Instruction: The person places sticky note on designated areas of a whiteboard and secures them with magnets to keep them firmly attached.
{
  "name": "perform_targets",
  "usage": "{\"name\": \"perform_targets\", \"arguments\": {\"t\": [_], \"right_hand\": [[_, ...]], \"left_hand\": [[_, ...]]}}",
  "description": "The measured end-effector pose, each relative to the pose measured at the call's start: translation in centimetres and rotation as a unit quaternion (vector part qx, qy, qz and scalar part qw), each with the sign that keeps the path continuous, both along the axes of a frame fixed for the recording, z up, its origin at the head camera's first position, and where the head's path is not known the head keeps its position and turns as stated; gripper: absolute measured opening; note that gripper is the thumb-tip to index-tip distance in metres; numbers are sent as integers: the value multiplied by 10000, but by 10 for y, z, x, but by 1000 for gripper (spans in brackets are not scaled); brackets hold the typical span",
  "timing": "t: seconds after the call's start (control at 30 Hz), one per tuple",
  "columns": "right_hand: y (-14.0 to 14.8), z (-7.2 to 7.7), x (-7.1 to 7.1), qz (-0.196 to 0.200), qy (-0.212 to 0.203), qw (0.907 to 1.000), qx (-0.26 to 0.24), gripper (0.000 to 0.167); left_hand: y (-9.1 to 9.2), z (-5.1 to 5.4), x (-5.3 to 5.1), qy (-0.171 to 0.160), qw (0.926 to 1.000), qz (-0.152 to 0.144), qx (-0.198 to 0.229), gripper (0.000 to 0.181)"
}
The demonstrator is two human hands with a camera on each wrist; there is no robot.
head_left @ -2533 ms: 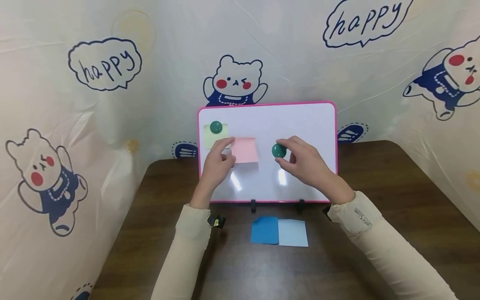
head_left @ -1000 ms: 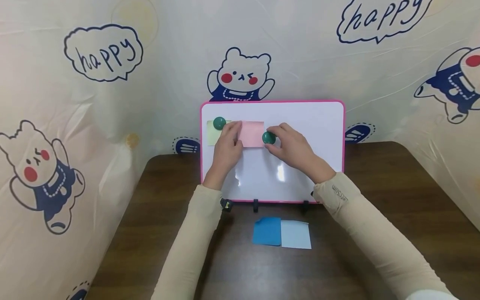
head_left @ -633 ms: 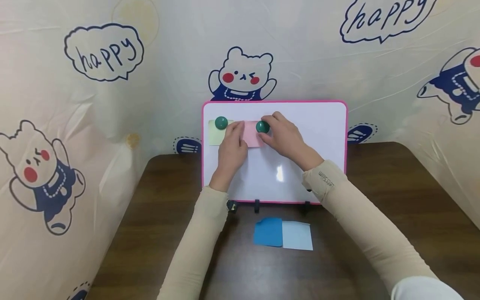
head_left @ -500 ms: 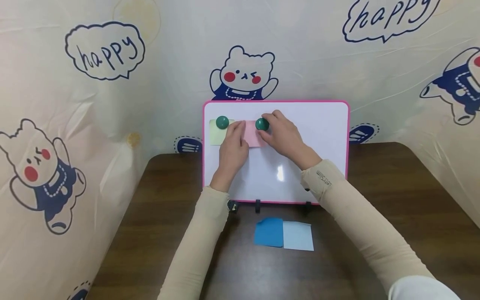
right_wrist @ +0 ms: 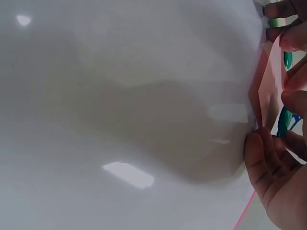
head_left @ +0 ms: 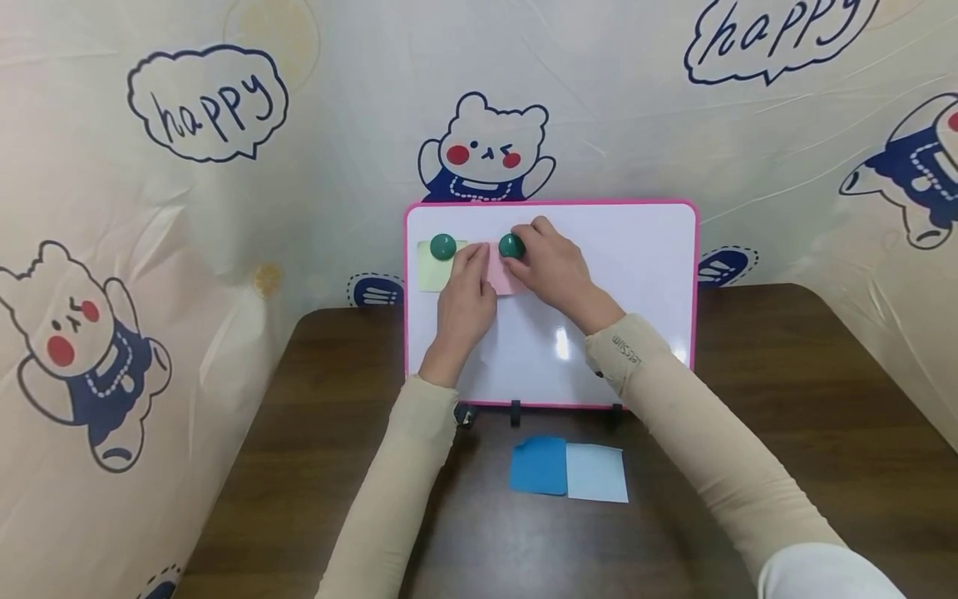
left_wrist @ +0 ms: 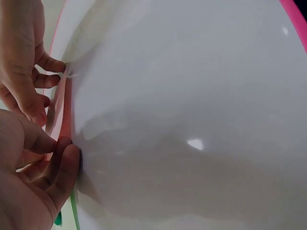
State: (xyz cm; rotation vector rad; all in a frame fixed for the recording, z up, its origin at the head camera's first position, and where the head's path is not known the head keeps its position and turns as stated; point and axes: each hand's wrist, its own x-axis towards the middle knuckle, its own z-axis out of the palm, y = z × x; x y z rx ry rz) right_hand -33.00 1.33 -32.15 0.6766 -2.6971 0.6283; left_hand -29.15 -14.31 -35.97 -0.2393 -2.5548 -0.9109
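My left hand (head_left: 466, 304) pinches the left edge of a pink sticky note (head_left: 506, 281) at the upper left of a pink-framed whiteboard (head_left: 606, 333). Between thumb and fingers, my right hand (head_left: 552, 264) holds a round green magnet (head_left: 511, 246) over the note's upper part. The note bows away from the board in the right wrist view, where the held magnet (right_wrist: 284, 122) shows edge-on. Whether that magnet touches the paper is unclear. Left of my left hand, a second green magnet (head_left: 443, 247) sits on a pale green sticky note (head_left: 432, 274), partly covered by my fingers.
Black feet (head_left: 515, 413) hold the whiteboard upright on the dark wooden table (head_left: 337, 466). A blue sticky note (head_left: 539, 466) and a pale blue sticky note (head_left: 597, 472) lie side by side in front of it. A printed curtain (head_left: 337, 125) hangs behind.
The pink note has moved up beside the green note in my left hand's pinch. My right hand has carried its magnet leftward and up, from beside the note to over it.
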Motion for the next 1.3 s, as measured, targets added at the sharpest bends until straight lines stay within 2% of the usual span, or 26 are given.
{"name": "perform_targets", "arguments": {"t": [0.33, 0.63, 0.9, 1.3], "right_hand": [[-8, -3, 1, -56, 181, 9991, 388, 49], [-6, -4, 0, -110, 212, 9991, 358, 47], [-8, -5, 0, -102, 401, 9987, 313, 45], [-9, -7, 0, -150, 356, 9986, 350, 44]], "left_hand": [[-3, -3, 0, -188, 9998, -50, -72, 56], [1, -5, -2, -103, 9997, -21, -206, 57], [0, 2, -3, 116, 9987, -43, -504, 56], [2, 2, -4, -103, 9991, -5, -408, 56]]}}
